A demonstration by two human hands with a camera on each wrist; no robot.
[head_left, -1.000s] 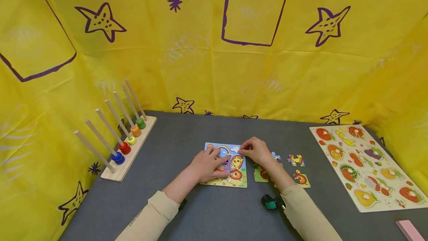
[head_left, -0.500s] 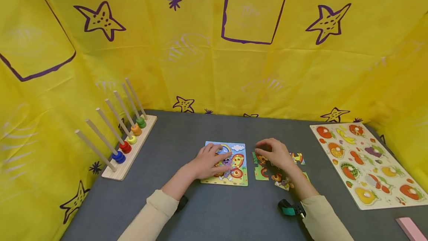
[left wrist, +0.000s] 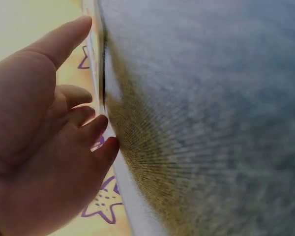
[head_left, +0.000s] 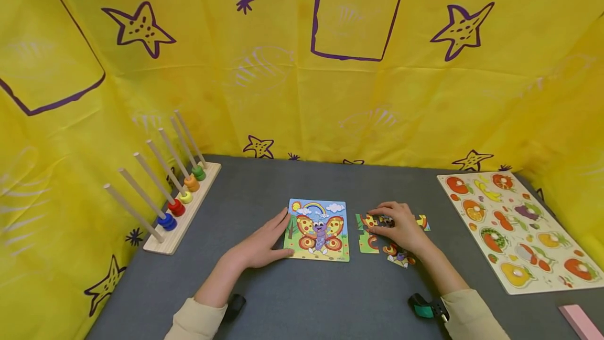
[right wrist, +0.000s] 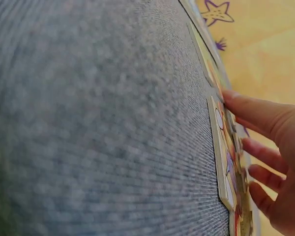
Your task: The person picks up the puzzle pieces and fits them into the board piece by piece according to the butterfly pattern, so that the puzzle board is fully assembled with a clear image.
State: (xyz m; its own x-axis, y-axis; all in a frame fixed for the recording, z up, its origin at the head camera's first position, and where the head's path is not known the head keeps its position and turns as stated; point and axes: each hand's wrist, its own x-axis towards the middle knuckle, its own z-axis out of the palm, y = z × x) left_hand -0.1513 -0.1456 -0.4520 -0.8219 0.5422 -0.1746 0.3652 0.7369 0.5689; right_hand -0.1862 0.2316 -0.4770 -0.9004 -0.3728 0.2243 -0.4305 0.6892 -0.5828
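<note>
Under the right hand (head_left: 401, 227): loose puzzle pieces (head_left: 366, 245)

Across the back and sides, a yellow cloth (head_left: 302, 98) with purple-outlined stars. Below, a dark grey counter (head_left: 292, 298). Far to the right, lying flat, a fruit board (head_left: 540, 286). Far to the left, a peg stand (head_left: 186, 216) with coloured rings (head_left: 176, 208) low on the pegs.

Next in size, two bare hands. On the left hand (head_left: 261, 243), straight fingers and a thumb spread wide, right at the left edge of the butterfly picture (head_left: 321, 232); cannot tell whether touching. On the right, thumb and forefinger apart, lightly curved, one tip seemingly against a piece's edge in the right wrist view; no clamp to be seen.

Between both hands, the butterfly picture: upright to the wearer, nearly square, without any real long axis, nearer to the left.

At the near right corner, a pink block (head_left: 581, 323), partly cut off.

Smallest, the pieces: just right of the picture, directly below the right thumb and forefinger, far from the left. Mostly in line with the picture, except for a skewed piece (head_left: 398, 257) on the near side.
</note>
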